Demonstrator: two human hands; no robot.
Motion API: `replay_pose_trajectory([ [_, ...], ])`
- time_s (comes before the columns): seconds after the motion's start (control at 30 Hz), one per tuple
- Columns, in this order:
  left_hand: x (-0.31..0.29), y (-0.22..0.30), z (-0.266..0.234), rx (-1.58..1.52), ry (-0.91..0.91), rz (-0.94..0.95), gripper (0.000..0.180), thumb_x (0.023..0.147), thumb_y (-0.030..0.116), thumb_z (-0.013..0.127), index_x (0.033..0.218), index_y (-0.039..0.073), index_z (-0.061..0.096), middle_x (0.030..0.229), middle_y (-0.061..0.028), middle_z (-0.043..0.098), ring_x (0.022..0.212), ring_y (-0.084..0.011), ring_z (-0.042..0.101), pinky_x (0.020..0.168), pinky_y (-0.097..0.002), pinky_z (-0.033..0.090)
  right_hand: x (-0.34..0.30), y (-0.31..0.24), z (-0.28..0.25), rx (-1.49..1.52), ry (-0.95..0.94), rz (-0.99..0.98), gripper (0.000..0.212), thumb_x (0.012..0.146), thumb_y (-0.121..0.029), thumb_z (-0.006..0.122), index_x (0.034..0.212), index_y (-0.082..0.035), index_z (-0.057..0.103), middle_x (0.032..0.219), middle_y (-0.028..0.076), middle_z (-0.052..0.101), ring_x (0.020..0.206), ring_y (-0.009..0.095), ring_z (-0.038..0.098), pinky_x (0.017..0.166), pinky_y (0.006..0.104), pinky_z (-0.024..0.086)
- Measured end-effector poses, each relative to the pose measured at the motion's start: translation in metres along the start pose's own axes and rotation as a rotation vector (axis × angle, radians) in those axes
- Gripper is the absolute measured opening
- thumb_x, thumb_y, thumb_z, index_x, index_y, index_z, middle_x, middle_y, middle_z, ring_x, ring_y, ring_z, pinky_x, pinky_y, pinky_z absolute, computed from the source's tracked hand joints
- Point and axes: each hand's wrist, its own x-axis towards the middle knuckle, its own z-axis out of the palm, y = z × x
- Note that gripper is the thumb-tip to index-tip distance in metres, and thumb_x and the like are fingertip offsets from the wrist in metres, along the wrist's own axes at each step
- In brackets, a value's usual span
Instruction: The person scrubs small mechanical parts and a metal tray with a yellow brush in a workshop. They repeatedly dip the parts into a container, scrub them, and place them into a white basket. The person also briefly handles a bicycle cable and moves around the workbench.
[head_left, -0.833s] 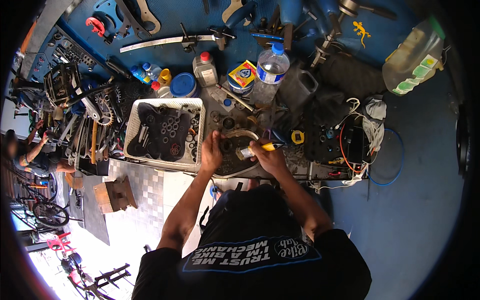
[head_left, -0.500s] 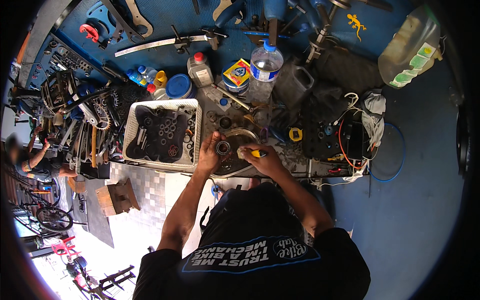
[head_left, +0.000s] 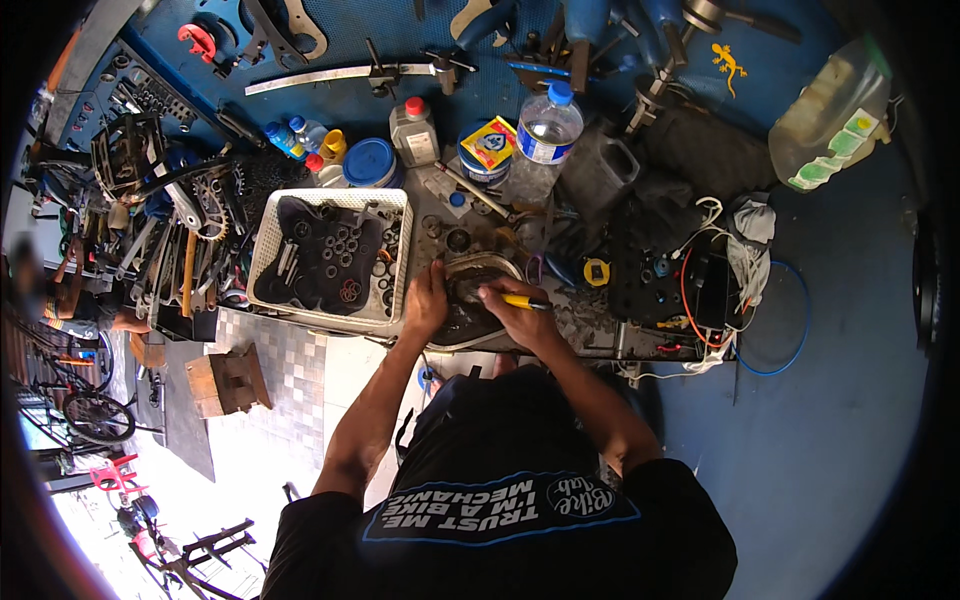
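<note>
My left hand [head_left: 427,302] is at the left rim of a shallow tray [head_left: 512,268] with dark, dirty liquid in it. Its fingers are closed around a small ring-shaped metal part, now mostly hidden by the hand and in shadow. My right hand [head_left: 520,322] grips a brush by its yellow handle [head_left: 526,302], which sticks out toward the right. The brush's bristle end points at the ring over the tray, and the fingers cover most of it. Both hands are low over the tray, close together.
On the left stands a cream plastic basket [head_left: 405,255] of rings and small metal parts. Behind are a grey bottle [head_left: 415,140], a blue-lidded tub [head_left: 369,160] and a clear water bottle [head_left: 548,135]. A yellow tape measure [head_left: 596,272] lies right. Another person is far left.
The left hand has turned, so the ring that faced up is now mostly hidden. The right hand has moved left with the brush, closer to the ring. The view has shifted slightly.
</note>
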Motion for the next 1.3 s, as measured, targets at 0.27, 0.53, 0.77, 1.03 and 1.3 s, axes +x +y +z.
replay_pose_trajectory([
  [0.27, 0.001, 0.012, -0.007, -0.010, -0.020, 0.043, 0.046, 0.114, 0.036, 0.045, 0.101, -0.003, 0.067, 0.087, -0.0298, 0.070, 0.090, -0.0525, 0.067, 0.076, -0.0584, 0.050, 0.001, -0.005, -0.021, -0.129, 0.008, -0.026, 0.033, 0.103, -0.032, 0.074, 0.109, 0.000, 0.077, 0.084, 0.007, 0.074, 0.078, 0.010, 0.067, 0.071, 0.0272, 0.053],
  [0.53, -0.005, 0.013, 0.015, 0.657, -0.175, 0.465, 0.034, 0.103, 0.039, 0.066, 0.118, 0.008, 0.064, 0.106, -0.0216, 0.073, 0.111, -0.0441, 0.069, 0.073, -0.0543, 0.061, 0.001, 0.002, -0.038, -0.162, 0.167, -0.030, 0.029, 0.102, -0.029, 0.075, 0.108, 0.000, 0.077, 0.081, 0.007, 0.076, 0.075, 0.012, 0.071, 0.069, 0.0281, 0.055],
  [0.77, -0.021, 0.012, 0.005, 0.561, -0.158, 0.482, 0.037, 0.097, 0.035, 0.071, 0.126, 0.013, 0.065, 0.140, -0.0168, 0.059, 0.130, -0.0461, 0.058, 0.096, -0.0554, 0.059, -0.016, 0.001, -0.038, -0.143, 0.097, 0.005, 0.027, 0.102, -0.025, 0.075, 0.113, -0.001, 0.076, 0.084, 0.003, 0.074, 0.077, 0.006, 0.065, 0.070, 0.0257, 0.052],
  [1.03, -0.023, -0.005, 0.000, 0.808, -0.430, 0.471, 0.040, 0.099, 0.018, 0.060, 0.138, 0.013, 0.060, 0.158, -0.0224, 0.047, 0.148, -0.0506, 0.043, 0.112, -0.0577, 0.049, -0.013, 0.002, -0.030, -0.211, 0.063, 0.017, 0.025, 0.100, -0.025, 0.076, 0.112, -0.003, 0.077, 0.085, 0.007, 0.076, 0.077, 0.012, 0.071, 0.072, 0.0276, 0.055],
  [1.3, -0.020, -0.019, 0.002, 0.632, -0.270, 0.451, 0.038, 0.098, 0.028, 0.070, 0.126, 0.004, 0.062, 0.144, -0.0234, 0.053, 0.138, -0.0482, 0.049, 0.107, -0.0576, 0.051, -0.009, 0.002, -0.031, -0.253, 0.031, 0.127, 0.027, 0.099, -0.028, 0.077, 0.110, -0.004, 0.077, 0.094, 0.012, 0.079, 0.088, 0.017, 0.075, 0.079, 0.0315, 0.057],
])
